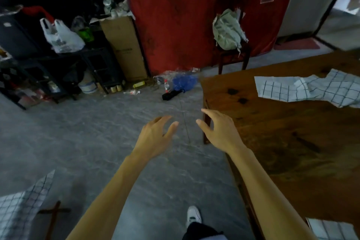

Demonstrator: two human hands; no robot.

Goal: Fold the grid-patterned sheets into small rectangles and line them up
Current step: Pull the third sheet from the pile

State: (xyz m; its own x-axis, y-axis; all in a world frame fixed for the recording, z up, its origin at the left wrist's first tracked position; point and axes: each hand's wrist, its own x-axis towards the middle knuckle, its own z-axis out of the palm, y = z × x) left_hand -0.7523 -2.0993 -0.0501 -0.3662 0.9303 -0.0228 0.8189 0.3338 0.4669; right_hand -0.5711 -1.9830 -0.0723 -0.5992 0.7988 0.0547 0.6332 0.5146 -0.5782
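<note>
We find one grid-patterned sheet (309,88) lying crumpled and unfolded on the wooden table (282,132), toward its far right edge, with part of it running out of view. A second checked sheet (21,200) hangs at the lower left of the view, off the table; what carries it we cannot tell. A pale gridded piece (331,229) shows at the table's near edge, too cut off to identify.

Both hands are empty. The left hand (155,134) hovers over the bare floor with fingers spread and loosely curved. The right hand (220,130) hovers just at the table's near left corner, fingers likewise open and relaxed, touching nothing.

We judge the step in hand to be reaching for the sheet on the table; no folding is visible yet. To do it well, we recommend taking the sheet by two adjacent corners, one per hand, and drawing it toward the open middle of the table, where the bare wood gives room to flatten it. The creases should be smoothed out before the first fold, and the printed lines used to keep edges square.

Beyond the table stand a chair (231,52) with a pale backpack (227,31) and a cardboard box (124,48).
</note>
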